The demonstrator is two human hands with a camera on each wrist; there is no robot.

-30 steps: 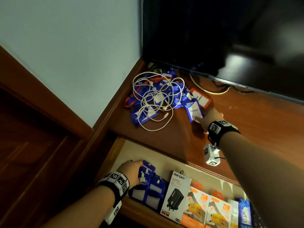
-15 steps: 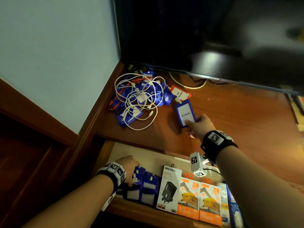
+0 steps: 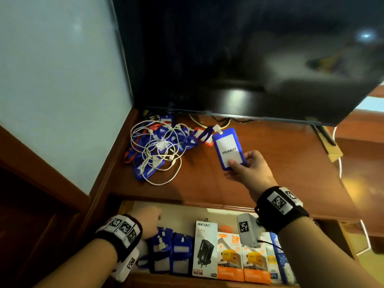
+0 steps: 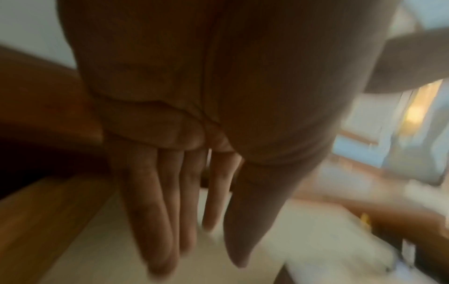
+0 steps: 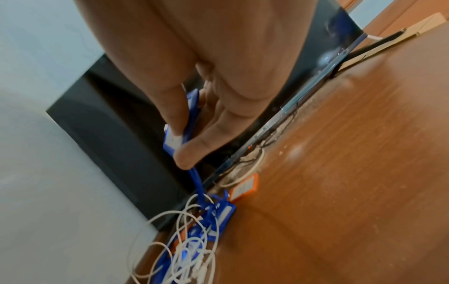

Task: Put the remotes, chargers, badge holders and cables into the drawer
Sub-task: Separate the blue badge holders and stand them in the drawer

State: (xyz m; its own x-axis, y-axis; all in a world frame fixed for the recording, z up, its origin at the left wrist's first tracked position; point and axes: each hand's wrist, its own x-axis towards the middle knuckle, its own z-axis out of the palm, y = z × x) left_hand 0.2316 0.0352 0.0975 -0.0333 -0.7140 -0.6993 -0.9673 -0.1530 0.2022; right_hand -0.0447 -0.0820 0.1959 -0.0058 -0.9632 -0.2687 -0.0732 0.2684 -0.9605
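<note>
My right hand (image 3: 247, 167) pinches the lower end of a blue badge holder (image 3: 228, 149) with a white card reading PELAWAT, lifted above the wooden top. In the right wrist view the thumb and fingers (image 5: 192, 153) clamp the blue badge holder (image 5: 192, 113), and its blue lanyard (image 5: 198, 184) trails down into the pile. That pile of white cables (image 3: 158, 150) and blue badge holders lies at the back left. My left hand (image 3: 148, 220) hovers over the open drawer (image 3: 187, 210), fingers (image 4: 157, 221) straight and holding nothing. Blue badge holders (image 3: 166, 250) and charger boxes (image 3: 229, 256) stand in the drawer.
A dark TV screen (image 3: 239, 59) stands at the back of the wooden top (image 3: 280, 173), with cords under its edge. A pale wall (image 3: 58, 80) closes the left side. An orange-edged badge holder (image 5: 244, 189) lies beside the pile.
My right hand has picked the PELAWAT badge holder up off the wood and turned it upright. My left hand has let go of the badge holders in the drawer and opened.
</note>
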